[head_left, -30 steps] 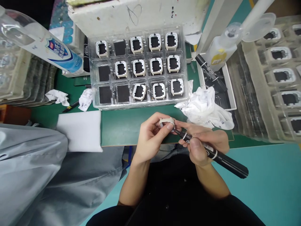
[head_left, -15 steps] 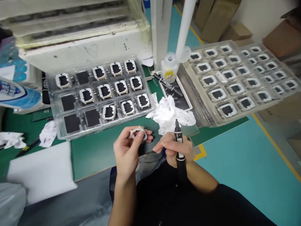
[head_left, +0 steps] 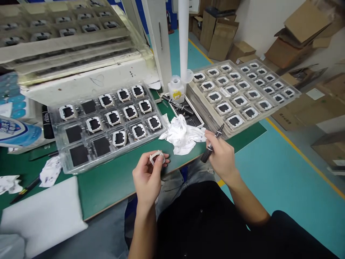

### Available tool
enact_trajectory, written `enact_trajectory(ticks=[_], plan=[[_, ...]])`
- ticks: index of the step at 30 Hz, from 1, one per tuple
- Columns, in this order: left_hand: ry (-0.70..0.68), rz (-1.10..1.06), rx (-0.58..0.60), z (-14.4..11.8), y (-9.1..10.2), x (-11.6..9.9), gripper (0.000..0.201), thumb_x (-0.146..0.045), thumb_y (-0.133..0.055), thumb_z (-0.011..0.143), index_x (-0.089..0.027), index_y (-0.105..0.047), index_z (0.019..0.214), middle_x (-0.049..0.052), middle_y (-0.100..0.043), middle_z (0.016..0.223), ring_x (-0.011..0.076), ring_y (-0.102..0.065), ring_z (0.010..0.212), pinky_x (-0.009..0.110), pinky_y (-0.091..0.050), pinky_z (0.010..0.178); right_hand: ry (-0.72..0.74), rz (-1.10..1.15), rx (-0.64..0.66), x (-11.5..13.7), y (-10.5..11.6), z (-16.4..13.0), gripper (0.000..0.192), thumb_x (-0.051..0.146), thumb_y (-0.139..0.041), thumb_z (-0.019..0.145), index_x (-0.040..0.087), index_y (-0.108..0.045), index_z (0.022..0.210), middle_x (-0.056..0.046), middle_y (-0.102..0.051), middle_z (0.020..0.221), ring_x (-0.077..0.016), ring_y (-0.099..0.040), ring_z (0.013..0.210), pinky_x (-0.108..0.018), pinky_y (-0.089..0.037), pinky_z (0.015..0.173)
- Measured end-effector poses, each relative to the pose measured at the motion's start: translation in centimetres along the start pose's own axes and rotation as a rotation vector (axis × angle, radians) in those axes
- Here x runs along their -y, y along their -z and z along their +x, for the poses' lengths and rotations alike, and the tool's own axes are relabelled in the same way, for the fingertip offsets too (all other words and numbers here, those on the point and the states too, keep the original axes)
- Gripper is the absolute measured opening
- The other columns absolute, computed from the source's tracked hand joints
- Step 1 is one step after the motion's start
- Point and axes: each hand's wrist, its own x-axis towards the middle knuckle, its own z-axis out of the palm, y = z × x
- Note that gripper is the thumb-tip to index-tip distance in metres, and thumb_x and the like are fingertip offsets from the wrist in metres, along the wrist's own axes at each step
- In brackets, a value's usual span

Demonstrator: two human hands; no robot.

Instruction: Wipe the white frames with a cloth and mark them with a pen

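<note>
My left hand (head_left: pixel 148 174) is closed around a small silver-white watch case frame (head_left: pixel 156 157), pinched between thumb and fingers above the green table. In my right hand (head_left: pixel 221 153) lies a black marker pen (head_left: pixel 212 143), its dark narrow end tilted up and to the right. The fingertips of that hand are close to a crumpled, ink-spotted white tissue (head_left: pixel 181 135); I cannot tell if they touch it. Ahead of my left hand, a clear plastic tray (head_left: pixel 113 158) holds rows of similar frames over black pads, with several slots showing only the black pad.
Behind the tissue stand a white bottle (head_left: pixel 176 89) with a yellow label and a small box (head_left: pixel 201 120) holding dark pens. Stacked trays (head_left: pixel 215 124) of frames extend at the right. A white foam sheet (head_left: pixel 45 216) and a blue-white bottle (head_left: pixel 21 131) are at the left.
My right hand has moved right and up toward the tissue, and the marker has gone from upright to slanted. My left hand still holds the frame. The camera view has shifted.
</note>
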Motion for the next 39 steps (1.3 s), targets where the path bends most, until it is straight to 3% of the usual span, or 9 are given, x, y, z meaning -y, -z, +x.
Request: enact_trajectory(ticks=[4, 8, 13, 16, 21, 27, 30, 33, 39], plan=[[-0.012, 0.016, -0.004, -0.1, 0.2, 0.4, 0.024, -0.042, -0.082, 0.105, -0.019, -0.078, 0.111, 0.006, -0.086, 0.099, 0.0158, -0.081, 0.082, 0.025, -0.066, 0.077, -0.004, -0.004, -0.108, 0.9, -0.5, 0.1, 0.036, 0.000, -0.060, 0.099, 0.024, -0.076, 0.120, -0.004, -0.081, 0.088, -0.0219, -0.077, 0.071, -0.033, -0.057, 0.063], [-0.060, -0.045, 0.017, -0.1, -0.1, -0.2, 0.019, -0.037, -0.082, 0.106, -0.019, -0.078, 0.110, 0.005, -0.086, 0.099, 0.0157, -0.080, 0.083, 0.024, -0.064, 0.075, 0.057, 0.260, -0.272, 1.6, -0.2, -0.2, 0.041, -0.001, -0.070, 0.098, 0.027, -0.074, 0.128, -0.007, -0.086, 0.108, -0.0245, -0.084, 0.091, -0.037, -0.068, 0.079], [-0.126, -0.190, 0.242, -0.1, -3.1, -2.4, 0.012, -0.033, -0.075, 0.111, -0.021, -0.074, 0.112, 0.007, -0.087, 0.111, 0.0160, -0.081, 0.080, 0.028, -0.067, 0.077, 0.126, 0.482, -0.411, 2.3, 0.4, -0.4, 0.061, -0.001, -0.080, 0.092, 0.030, -0.067, 0.143, -0.007, -0.086, 0.113, -0.0238, -0.086, 0.095, -0.040, -0.074, 0.078], [-0.098, -0.224, 0.336, -0.1, -5.5, -2.9, 0.014, -0.036, -0.072, 0.113, -0.022, -0.072, 0.115, 0.009, -0.086, 0.123, 0.0178, -0.083, 0.087, 0.030, -0.069, 0.081, 0.150, 0.537, -0.385, 3.3, 0.5, -0.1, 0.065, -0.002, -0.081, 0.091, 0.029, -0.065, 0.146, -0.007, -0.085, 0.114, -0.0235, -0.086, 0.099, -0.041, -0.075, 0.082], [-0.101, -0.230, 0.208, 0.3, -7.3, -2.0, 0.020, -0.041, -0.072, 0.112, -0.021, -0.070, 0.113, 0.007, -0.086, 0.112, 0.0177, -0.083, 0.083, 0.031, -0.069, 0.081, 0.134, 0.627, -0.298, 4.3, 0.2, 0.0, 0.058, -0.002, -0.080, 0.093, 0.027, -0.068, 0.141, -0.008, -0.086, 0.115, -0.0241, -0.087, 0.104, -0.041, -0.076, 0.087], [-0.152, -0.103, 0.122, 0.7, -6.4, -2.3, 0.022, -0.046, -0.069, 0.113, -0.023, -0.067, 0.114, 0.006, -0.085, 0.105, 0.0202, -0.082, 0.086, 0.031, -0.067, 0.079, 0.099, 0.676, -0.304, 4.1, 0.4, 0.8, 0.058, 0.001, -0.077, 0.095, 0.028, -0.069, 0.146, -0.010, -0.086, 0.129, -0.0254, -0.088, 0.104, -0.043, -0.076, 0.089], [-0.241, -0.011, 0.121, 1.1, -5.6, -3.2, 0.022, -0.045, -0.068, 0.114, -0.023, -0.068, 0.114, 0.005, -0.084, 0.101, 0.0197, -0.080, 0.083, 0.030, -0.064, 0.078, -0.008, 0.681, -0.145, 3.8, 1.3, 2.7, 0.053, 0.010, -0.076, 0.100, 0.030, -0.070, 0.149, -0.010, -0.084, 0.137, -0.0225, -0.086, 0.095, -0.042, -0.074, 0.092], [-0.347, 0.037, 0.133, 1.9, -4.9, -4.2, 0.018, -0.042, -0.070, 0.113, -0.024, -0.070, 0.113, 0.004, -0.084, 0.099, 0.0184, -0.078, 0.083, 0.029, -0.062, 0.078, -0.024, 0.772, 0.021, 3.6, 2.0, 4.7, 0.041, 0.016, -0.077, 0.101, 0.030, -0.075, 0.140, -0.004, -0.087, 0.127, -0.0213, -0.085, 0.099, -0.038, -0.071, 0.095], [-0.377, 0.005, 0.116, 3.4, -3.8, -5.7, 0.022, -0.045, -0.072, 0.111, -0.023, -0.069, 0.113, 0.005, -0.082, 0.097, 0.0210, -0.079, 0.086, 0.033, -0.064, 0.080, -0.030, 0.826, -0.034, 4.0, 2.2, 6.9, 0.020, 0.016, -0.080, 0.097, 0.029, -0.080, 0.112, 0.001, -0.085, 0.105, -0.0202, -0.081, 0.091, -0.035, -0.065, 0.084]])
